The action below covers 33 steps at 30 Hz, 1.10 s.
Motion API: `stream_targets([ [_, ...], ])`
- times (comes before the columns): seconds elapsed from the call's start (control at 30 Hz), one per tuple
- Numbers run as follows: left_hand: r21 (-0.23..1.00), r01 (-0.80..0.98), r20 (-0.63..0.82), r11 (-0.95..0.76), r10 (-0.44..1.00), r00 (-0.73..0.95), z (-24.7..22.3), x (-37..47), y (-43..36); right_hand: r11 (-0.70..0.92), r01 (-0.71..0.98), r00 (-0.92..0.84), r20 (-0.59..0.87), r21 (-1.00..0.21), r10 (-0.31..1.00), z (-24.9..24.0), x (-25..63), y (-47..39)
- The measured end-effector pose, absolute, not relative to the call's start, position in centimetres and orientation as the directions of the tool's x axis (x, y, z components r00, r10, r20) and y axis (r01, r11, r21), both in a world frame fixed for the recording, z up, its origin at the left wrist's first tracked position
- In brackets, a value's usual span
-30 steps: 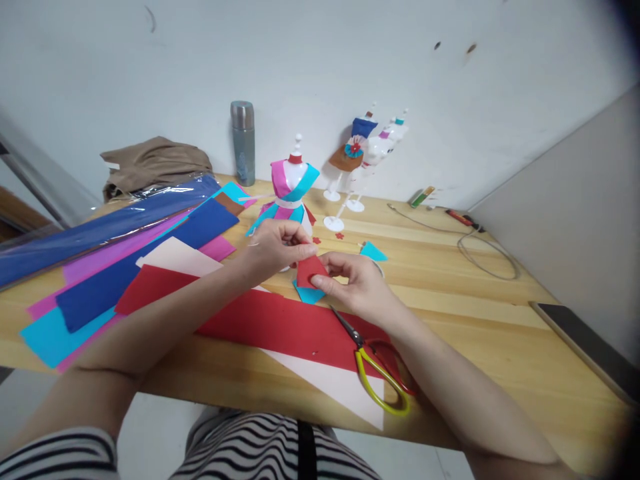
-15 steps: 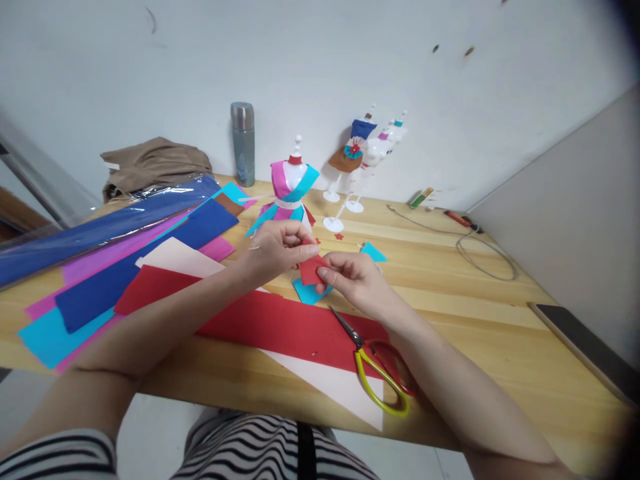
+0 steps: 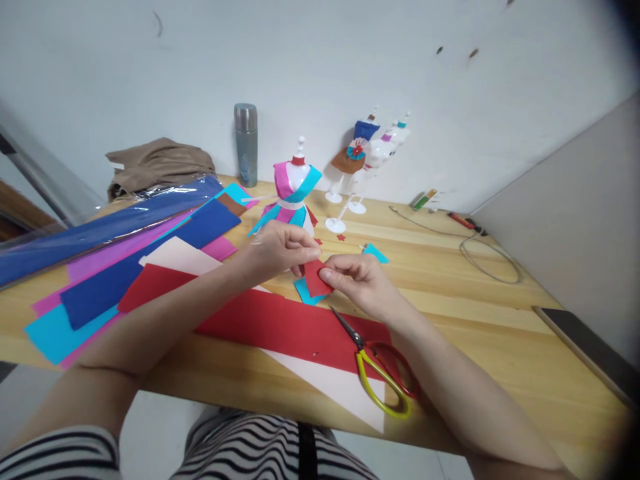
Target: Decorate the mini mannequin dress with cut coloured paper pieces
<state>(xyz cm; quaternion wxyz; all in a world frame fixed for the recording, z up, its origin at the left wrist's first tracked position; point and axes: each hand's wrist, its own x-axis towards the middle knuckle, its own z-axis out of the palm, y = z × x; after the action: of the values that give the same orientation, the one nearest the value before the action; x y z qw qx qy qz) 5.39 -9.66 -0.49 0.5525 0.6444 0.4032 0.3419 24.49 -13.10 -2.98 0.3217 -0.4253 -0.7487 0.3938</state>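
Note:
A small red paper piece (image 3: 316,279) is pinched between thumb and fingers of my right hand (image 3: 353,277). My left hand (image 3: 280,250) has its fingers closed at the upper left edge of the same piece. Just beneath it a turquoise scrap (image 3: 306,293) lies on the table. Behind my hands stands a small dress form (image 3: 299,177) in pink and turquoise strips with a white waistband. A long red sheet (image 3: 280,327) lies under my forearms, and scissors with yellow and red handles (image 3: 370,360) rest on its right end.
Coloured sheets (image 3: 150,267) spread across the left, near a brown cloth (image 3: 160,163). A flask (image 3: 246,147) and more dress forms (image 3: 357,150) stand by the wall. Farther right are a cable (image 3: 467,250) and a dark flat device (image 3: 585,353). Another turquoise scrap (image 3: 375,253) lies beyond my right hand.
The red piece has turned and now hangs slightly lower between my fingers. The whole view has shifted a little; the things on the table have stayed in place.

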Motion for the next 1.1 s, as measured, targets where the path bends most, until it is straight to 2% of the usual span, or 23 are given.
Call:
stream_targets([
  [0.1,0.990,0.139,-0.037,-0.033,0.881,0.471,-0.2,5.1,-9.4,0.331,0.369,-0.423,0.160,-0.868,0.892,-2.7,24.5,-13.2],
  [0.23,0.989,0.119,0.023,-0.091,0.879,0.477,-0.1,4.9,-9.3,0.294,0.356,-0.427,0.126,-0.887,0.895,-2.2,24.5,-13.4],
  [0.37,0.991,0.111,0.010,-0.075,0.869,0.495,0.3,4.9,-9.5,0.238,0.331,-0.413,0.086,-0.913,0.907,-2.1,24.7,-13.3],
  [0.53,0.985,0.158,-0.014,-0.066,0.889,0.457,0.4,5.3,-9.9,0.194,0.302,-0.383,0.068,-0.933,0.921,-2.2,24.7,-13.2],
  [0.67,0.976,0.182,0.017,-0.122,0.870,0.493,0.4,5.3,-10.0,0.216,0.321,-0.395,0.076,-0.922,0.915,-2.0,24.5,-13.4],
  [0.8,0.937,0.261,0.035,-0.234,0.804,0.593,1.6,4.0,-10.1,0.299,0.329,-0.444,0.133,-0.895,0.886,-2.1,24.7,-13.3],
  [0.9,0.860,0.328,0.110,-0.390,0.771,0.627,3.4,2.1,-10.1,0.318,0.296,-0.368,0.200,-0.900,0.908,-1.9,25.2,-13.0],
  [1.0,0.793,0.370,0.232,-0.484,0.801,0.553,5.5,-0.4,-10.1,0.354,0.271,-0.202,0.307,-0.895,0.930,-0.8,25.4,-12.6],
  [1.1,0.766,0.396,0.354,-0.507,0.846,0.399,7.1,-2.8,-10.2,0.446,0.288,-0.061,0.448,-0.848,0.892,1.8,24.8,-11.6],
])
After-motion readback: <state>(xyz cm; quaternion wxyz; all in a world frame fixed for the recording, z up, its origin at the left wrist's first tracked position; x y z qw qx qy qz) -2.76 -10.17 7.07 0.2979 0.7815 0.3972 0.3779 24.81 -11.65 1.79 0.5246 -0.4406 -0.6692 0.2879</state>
